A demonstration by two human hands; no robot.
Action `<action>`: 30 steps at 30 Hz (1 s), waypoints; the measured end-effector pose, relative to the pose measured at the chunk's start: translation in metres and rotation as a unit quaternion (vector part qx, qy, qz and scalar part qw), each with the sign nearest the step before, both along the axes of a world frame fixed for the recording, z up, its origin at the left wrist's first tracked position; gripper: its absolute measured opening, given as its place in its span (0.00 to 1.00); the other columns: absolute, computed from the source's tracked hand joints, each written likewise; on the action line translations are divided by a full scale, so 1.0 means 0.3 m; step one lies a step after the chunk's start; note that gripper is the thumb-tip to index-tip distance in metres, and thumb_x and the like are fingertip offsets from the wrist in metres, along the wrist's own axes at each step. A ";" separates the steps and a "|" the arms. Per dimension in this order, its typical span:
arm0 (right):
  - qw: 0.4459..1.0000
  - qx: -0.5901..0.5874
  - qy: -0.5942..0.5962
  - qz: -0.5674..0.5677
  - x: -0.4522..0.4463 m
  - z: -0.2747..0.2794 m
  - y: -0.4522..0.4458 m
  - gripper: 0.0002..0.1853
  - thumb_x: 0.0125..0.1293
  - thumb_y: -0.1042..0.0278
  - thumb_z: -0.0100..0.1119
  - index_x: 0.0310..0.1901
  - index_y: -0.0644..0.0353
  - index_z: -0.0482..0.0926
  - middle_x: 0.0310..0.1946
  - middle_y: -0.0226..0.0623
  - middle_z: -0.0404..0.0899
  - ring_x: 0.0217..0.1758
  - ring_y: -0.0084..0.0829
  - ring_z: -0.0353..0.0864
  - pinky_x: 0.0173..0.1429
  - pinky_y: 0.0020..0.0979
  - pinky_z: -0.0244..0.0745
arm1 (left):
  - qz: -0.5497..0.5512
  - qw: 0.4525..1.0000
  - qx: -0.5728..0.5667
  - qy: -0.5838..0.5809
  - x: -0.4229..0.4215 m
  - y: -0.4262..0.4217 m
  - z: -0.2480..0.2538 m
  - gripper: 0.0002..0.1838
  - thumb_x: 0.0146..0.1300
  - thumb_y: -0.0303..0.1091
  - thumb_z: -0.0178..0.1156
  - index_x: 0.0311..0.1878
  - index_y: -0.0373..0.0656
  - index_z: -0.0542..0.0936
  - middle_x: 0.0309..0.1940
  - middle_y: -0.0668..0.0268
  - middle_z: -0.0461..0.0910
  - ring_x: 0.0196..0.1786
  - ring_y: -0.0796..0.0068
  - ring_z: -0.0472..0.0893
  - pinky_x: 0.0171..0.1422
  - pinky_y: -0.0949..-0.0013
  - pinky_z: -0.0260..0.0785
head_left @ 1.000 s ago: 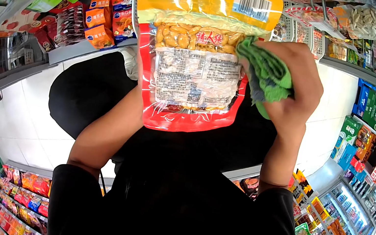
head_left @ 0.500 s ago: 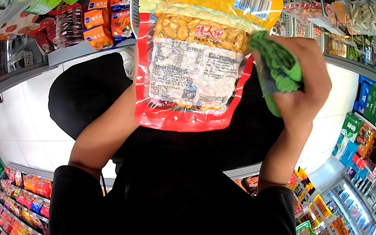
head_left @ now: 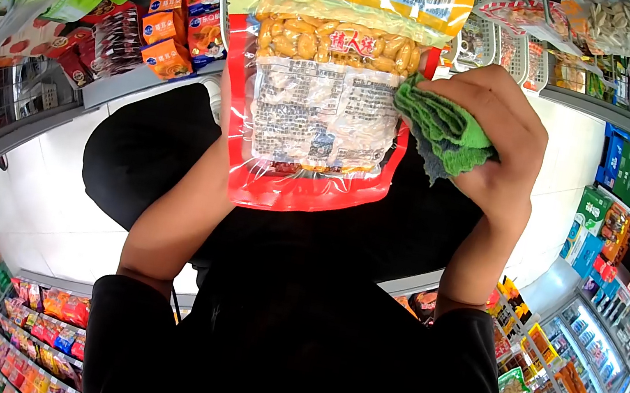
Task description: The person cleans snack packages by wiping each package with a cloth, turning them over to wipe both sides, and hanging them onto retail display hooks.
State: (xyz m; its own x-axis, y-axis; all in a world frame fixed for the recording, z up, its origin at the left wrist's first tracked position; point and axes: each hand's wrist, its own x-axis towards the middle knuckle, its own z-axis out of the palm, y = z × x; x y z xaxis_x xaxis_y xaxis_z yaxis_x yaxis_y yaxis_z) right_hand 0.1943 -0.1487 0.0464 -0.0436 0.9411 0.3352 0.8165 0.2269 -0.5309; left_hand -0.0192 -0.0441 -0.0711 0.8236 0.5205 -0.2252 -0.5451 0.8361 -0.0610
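A clear-fronted snack bag (head_left: 324,115) with a yellow top, a barcode and a red border is held up before me. Peanuts show through its upper window and a printed label lies below them. My left forearm runs up behind the bag's left side; the left hand and its fingers are hidden by the bag. My right hand (head_left: 503,141) is closed round a folded green and grey cloth (head_left: 451,132), whose left end meets the bag's right edge.
Shelves with orange snack packets (head_left: 165,56) stand at the upper left. White baskets (head_left: 478,45) and bagged goods (head_left: 609,33) are at the upper right. My knee in black is below left, above the tiled floor (head_left: 41,192). More shelves line both lower sides.
The bag has shifted slightly up and its tilt has changed a little. My right hand with the cloth moved away to the right, then came back left and lower against the bag's edge.
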 end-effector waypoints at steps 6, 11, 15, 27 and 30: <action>1.000 -0.010 0.019 -0.001 -0.010 0.004 0.004 0.20 0.46 0.75 0.77 0.45 0.59 0.88 0.39 0.37 0.84 0.39 0.37 0.86 0.42 0.31 0.79 | 0.000 1.000 -0.007 -0.006 0.004 0.000 -0.003 0.40 0.73 0.65 0.50 0.75 0.43 0.69 0.70 0.56 0.74 0.67 0.55 0.77 0.71 0.49 0.71; 0.995 0.031 -0.034 -0.087 -0.020 -0.021 0.007 0.20 0.47 0.75 0.76 0.46 0.59 0.88 0.39 0.38 0.85 0.40 0.38 0.86 0.45 0.31 0.80 | -0.005 1.000 -0.009 -0.006 0.002 -0.003 -0.002 0.40 0.73 0.65 0.51 0.75 0.43 0.69 0.70 0.56 0.74 0.67 0.55 0.77 0.71 0.48 0.71; 0.999 -0.025 0.022 -0.003 -0.029 -0.007 0.009 0.20 0.47 0.76 0.75 0.46 0.61 0.88 0.39 0.38 0.85 0.41 0.39 0.86 0.44 0.32 0.80 | -0.009 1.000 -0.015 -0.011 0.007 -0.003 -0.001 0.39 0.73 0.65 0.51 0.75 0.43 0.69 0.70 0.56 0.74 0.67 0.55 0.77 0.71 0.48 0.71; 0.999 0.030 -0.027 -0.008 -0.063 -0.008 0.030 0.21 0.47 0.73 0.76 0.47 0.58 0.88 0.39 0.38 0.86 0.42 0.41 0.86 0.44 0.35 0.80 | -0.028 0.990 0.015 -0.137 0.034 -0.028 -0.111 0.40 0.74 0.65 0.49 0.75 0.41 0.68 0.69 0.54 0.75 0.65 0.56 0.79 0.69 0.49 0.73; 0.999 0.022 -0.038 -0.008 -0.073 -0.016 0.030 0.21 0.46 0.72 0.76 0.47 0.58 0.88 0.40 0.38 0.87 0.43 0.41 0.86 0.45 0.36 0.80 | -0.023 0.992 0.019 -0.124 0.048 -0.032 -0.072 0.40 0.75 0.66 0.47 0.74 0.41 0.69 0.68 0.53 0.75 0.65 0.55 0.79 0.68 0.49 0.74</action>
